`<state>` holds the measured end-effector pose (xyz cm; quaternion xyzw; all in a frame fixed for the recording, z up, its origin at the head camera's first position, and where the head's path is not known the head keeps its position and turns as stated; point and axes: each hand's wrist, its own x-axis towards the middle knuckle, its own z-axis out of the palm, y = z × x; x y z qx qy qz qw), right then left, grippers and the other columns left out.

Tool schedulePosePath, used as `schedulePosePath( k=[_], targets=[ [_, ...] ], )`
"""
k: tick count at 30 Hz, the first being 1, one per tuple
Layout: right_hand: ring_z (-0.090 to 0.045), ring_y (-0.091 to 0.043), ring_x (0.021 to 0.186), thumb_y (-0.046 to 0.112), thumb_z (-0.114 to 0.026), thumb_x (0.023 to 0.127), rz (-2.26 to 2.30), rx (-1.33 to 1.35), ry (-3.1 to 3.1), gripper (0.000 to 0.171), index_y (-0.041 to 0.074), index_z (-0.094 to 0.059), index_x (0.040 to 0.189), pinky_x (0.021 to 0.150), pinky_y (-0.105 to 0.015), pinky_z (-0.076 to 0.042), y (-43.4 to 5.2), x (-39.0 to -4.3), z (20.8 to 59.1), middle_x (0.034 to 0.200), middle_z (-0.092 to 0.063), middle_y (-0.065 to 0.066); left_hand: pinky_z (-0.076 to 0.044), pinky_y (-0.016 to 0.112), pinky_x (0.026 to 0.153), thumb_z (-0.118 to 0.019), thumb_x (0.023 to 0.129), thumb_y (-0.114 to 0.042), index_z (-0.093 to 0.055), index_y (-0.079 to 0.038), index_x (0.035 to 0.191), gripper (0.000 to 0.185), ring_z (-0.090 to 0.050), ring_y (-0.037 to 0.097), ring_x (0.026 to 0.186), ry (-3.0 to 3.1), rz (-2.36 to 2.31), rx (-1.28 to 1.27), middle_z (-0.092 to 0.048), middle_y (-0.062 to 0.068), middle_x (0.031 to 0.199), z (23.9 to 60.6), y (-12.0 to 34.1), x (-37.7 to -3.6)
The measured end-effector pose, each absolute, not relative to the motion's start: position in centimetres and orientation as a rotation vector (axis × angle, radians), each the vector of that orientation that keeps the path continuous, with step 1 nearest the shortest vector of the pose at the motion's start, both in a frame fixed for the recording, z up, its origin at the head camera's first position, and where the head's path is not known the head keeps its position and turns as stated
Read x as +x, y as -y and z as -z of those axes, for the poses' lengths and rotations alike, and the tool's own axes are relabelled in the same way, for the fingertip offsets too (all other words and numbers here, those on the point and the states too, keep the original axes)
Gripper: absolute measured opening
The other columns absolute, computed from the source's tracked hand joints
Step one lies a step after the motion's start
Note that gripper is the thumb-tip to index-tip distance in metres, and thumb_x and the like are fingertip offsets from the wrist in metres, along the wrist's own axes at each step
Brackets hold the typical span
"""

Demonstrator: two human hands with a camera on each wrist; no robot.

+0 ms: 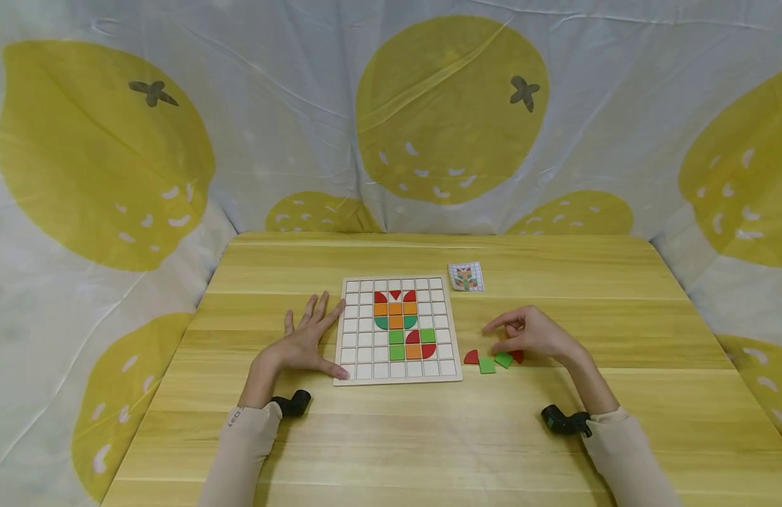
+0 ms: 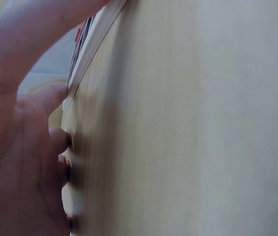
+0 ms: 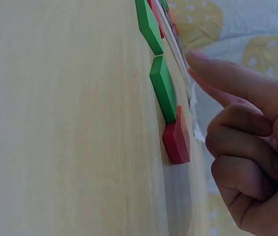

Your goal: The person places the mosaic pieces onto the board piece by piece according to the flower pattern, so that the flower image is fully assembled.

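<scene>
Nearest the camera, the left hand point(image 1: 300, 341) lay flat on the pale wooden bench point(image 1: 429, 436), fingers spread and holding nothing, thumb against the edge of the white wooden grid board point(image 1: 355, 331). Over on the other side, the right hand point(image 1: 535, 333) hovered with loosely curled fingers, gripping nothing, just above four loose tiles: a red quarter-round tile point(image 1: 471, 357), two green tiles point(image 1: 495, 362) and a small red tile point(image 1: 517, 356) half under the fingers. On the board, a red, orange and green flower pattern point(image 1: 403, 322) looked mostly filled in, so I'd say only those loose pieces were left. Farther back sat a small printed pattern card point(image 1: 466, 276), then the lemon-print cloth backdrop point(image 1: 450, 105). Nothing blocked the way.
</scene>
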<state>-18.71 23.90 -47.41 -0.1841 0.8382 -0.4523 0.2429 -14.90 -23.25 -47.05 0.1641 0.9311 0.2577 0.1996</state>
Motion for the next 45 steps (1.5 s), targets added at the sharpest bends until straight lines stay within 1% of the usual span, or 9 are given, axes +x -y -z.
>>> schedulePosePath(
  k=[3,8,11,15,18,24,32,38,45],
  targets=[
    [-0.029,-0.005,0.055,0.015,-0.087,0.083,1.211,-0.556,-2.246,0.032,0.005,-0.079,0.112,0.055,-0.021,-0.027,-23.8,-18.6,47.5,0.06,-0.034,0.004,0.021,0.078,0.114,-0.093,0.069,-0.055,-0.004,-0.016,0.168,0.138,0.022,0.045,0.158,-2.6,-0.724,0.456,0.018,0.022,0.172,47.1,23.3,-14.9],
    [-0.027,-0.004,0.054,0.013,-0.087,0.083,1.189,-0.605,-2.209,0.029,0.005,-0.079,0.109,0.053,-0.02,-0.027,-23.5,-18.5,47.7,0.059,-0.031,0.006,0.021,0.078,0.114,-0.093,0.069,-0.055,-0.005,-0.016,0.168,0.138,0.022,0.044,0.158,-2.608,-0.715,0.455,0.018,0.022,0.172,47.1,23.3,-14.9],
    [-0.032,-0.004,0.052,0.013,-0.085,0.085,1.188,-0.564,-2.219,0.027,0.005,-0.079,0.11,0.051,-0.018,-0.029,-23.3,-18.5,47.7,0.059,-0.039,0.007,0.021,0.078,0.114,-0.093,0.068,-0.055,-0.005,-0.015,0.168,0.139,0.023,0.044,0.158,-2.61,-0.717,0.459,0.018,0.022,0.172,47.1,23.3,-14.9],
    [-0.035,-0.005,0.054,0.016,-0.081,0.09,1.194,-0.489,-2.282,0.025,0.005,-0.078,0.112,0.052,-0.019,-0.031,-23.2,-18.5,47.6,0.062,-0.045,0.004,0.021,0.078,0.114,-0.093,0.068,-0.055,-0.005,-0.016,0.168,0.139,0.022,0.044,0.158,-2.613,-0.713,0.46,0.018,0.022,0.172,47.1,23.4,-15.0],
    [-0.034,-0.007,0.056,0.017,-0.081,0.091,1.208,-0.446,-2.325,0.026,0.005,-0.078,0.114,0.054,-0.021,-0.031,-23.2,-18.6,47.5,0.064,-0.041,0.003,0.021,0.078,0.114,-0.093,0.068,-0.056,-0.005,-0.016,0.168,0.139,0.022,0.044,0.158,-2.615,-0.706,0.461,0.018,0.022,0.172,47.2,23.4,-15.1],
    [-0.033,-0.007,0.055,0.015,-0.087,0.083,1.205,-0.455,-2.282,0.038,0.001,-0.075,0.116,0.056,-0.021,-0.034,-23.4,-18.6,47.3,0.061,-0.037,0.004,0.021,0.078,0.114,-0.093,0.068,-0.056,-0.005,-0.016,0.168,0.139,0.023,0.044,0.158,-2.61,-0.71,0.458,0.019,0.021,0.172,47.2,23.4,-15.1],
    [-0.036,-0.007,0.056,0.013,-0.082,0.088,1.22,-0.423,-2.326,0.029,-0.002,-0.075,0.113,0.052,-0.021,-0.031,-23.1,-18.4,47.1,0.065,-0.043,0.001,0.021,0.078,0.114,-0.093,0.068,-0.056,-0.005,-0.016,0.168,0.139,0.023,0.044,0.158,-2.607,-0.709,0.458,0.019,0.022,0.172,47.3,23.4,-15.0],
    [-0.034,-0.007,0.057,0.01,-0.083,0.087,1.229,-0.418,-2.345,0.03,-0.003,-0.074,0.113,0.053,-0.021,-0.03,-22.9,-18.5,47.3,0.065,-0.04,0.001,0.021,0.078,0.114,-0.093,0.068,-0.056,-0.005,-0.017,0.168,0.139,0.023,0.044,0.158,-2.61,-0.708,0.455,0.019,0.022,0.172,47.3,23.4,-15.0],
    [-0.032,-0.006,0.053,0.011,-0.08,0.09,1.249,-0.381,-2.364,0.027,-0.002,-0.074,0.113,0.05,-0.021,-0.029,-22.6,-18.6,47.4,0.063,-0.038,0.002,0.021,0.078,0.114,-0.093,0.069,-0.056,-0.005,-0.016,0.168,0.139,0.022,0.045,0.158,-2.61,-0.715,0.462,0.019,0.022,0.172,47.3,23.4,-15.0]
  ],
)
